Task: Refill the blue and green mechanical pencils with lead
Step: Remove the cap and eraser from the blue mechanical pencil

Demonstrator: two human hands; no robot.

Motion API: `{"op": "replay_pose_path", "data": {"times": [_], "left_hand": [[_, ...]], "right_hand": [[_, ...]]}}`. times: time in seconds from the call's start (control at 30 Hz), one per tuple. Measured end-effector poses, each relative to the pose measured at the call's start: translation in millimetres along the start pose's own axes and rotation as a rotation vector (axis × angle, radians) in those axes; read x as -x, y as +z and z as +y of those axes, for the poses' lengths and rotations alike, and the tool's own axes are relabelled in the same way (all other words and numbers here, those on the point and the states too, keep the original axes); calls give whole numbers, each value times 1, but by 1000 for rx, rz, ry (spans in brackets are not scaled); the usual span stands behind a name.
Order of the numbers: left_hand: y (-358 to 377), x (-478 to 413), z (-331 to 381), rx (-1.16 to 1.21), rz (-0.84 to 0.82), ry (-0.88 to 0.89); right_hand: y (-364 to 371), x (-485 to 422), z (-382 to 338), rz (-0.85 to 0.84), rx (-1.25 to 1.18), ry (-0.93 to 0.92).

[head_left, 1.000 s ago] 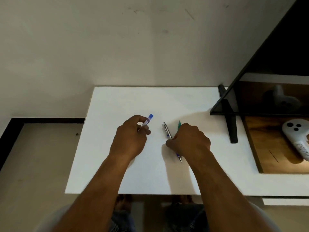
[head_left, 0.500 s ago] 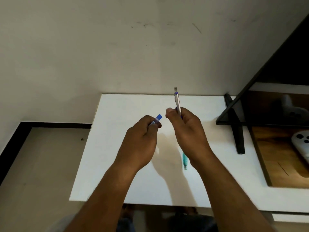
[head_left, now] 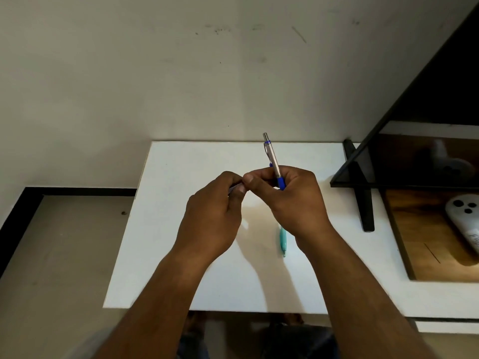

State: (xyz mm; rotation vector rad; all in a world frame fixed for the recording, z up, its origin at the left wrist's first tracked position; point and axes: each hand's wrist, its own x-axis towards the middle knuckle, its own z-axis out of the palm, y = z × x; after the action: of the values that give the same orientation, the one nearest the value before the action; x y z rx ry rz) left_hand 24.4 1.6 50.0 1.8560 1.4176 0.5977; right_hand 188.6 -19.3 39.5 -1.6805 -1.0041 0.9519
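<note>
My right hand (head_left: 290, 200) grips the blue mechanical pencil (head_left: 272, 159), a silver barrel with a blue grip, held upright with its push-button end pointing away from me. My left hand (head_left: 215, 218) is closed around the lead case (head_left: 232, 189), of which only a sliver shows between the fingers. The thumb of my right hand touches my left fingertips at that case. The green mechanical pencil (head_left: 283, 239) lies on the white table (head_left: 181, 229) under my right wrist, its tip toward me and its upper part hidden.
A black monitor stand foot (head_left: 363, 198) rests on the table to the right, under a dark tilted screen (head_left: 427, 156). A white controller (head_left: 464, 224) lies on a wooden surface at far right. A beige wall rises behind the table.
My hands have come together: the right thumb now meets the left fingers, and the lead case's blue cap is covered. The blue pencil stays raised in my right hand.
</note>
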Motion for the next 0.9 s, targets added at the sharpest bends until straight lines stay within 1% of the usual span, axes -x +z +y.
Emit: {"op": "replay_pose_path", "data": {"times": [0.23, 0.33, 0.47, 0.6, 0.73, 0.8, 0.9], "left_hand": [[-3, -2, 2, -33, -36, -87], [-4, -5, -3, -23, -32, -153], [-3, -5, -7, -48, -39, -199], [-3, -6, -11, -123, -39, -216], [-5, -6, -16, -52, -10, -251], [-5, -6, -17, 9, 3, -247], [-5, -8, -17, 51, 22, -252]], "right_hand": [[-2, -2, 2, -11, -45, -13], [-10, -6, 4, 52, -120, 6], [-17, -11, 13, 64, 32, 58], [-13, -10, 18, 39, 112, 78], [-14, -9, 20, 19, 207, 78], [-14, -9, 23, -10, 310, 106], [-10, -7, 28, -85, 562, 166]]}}
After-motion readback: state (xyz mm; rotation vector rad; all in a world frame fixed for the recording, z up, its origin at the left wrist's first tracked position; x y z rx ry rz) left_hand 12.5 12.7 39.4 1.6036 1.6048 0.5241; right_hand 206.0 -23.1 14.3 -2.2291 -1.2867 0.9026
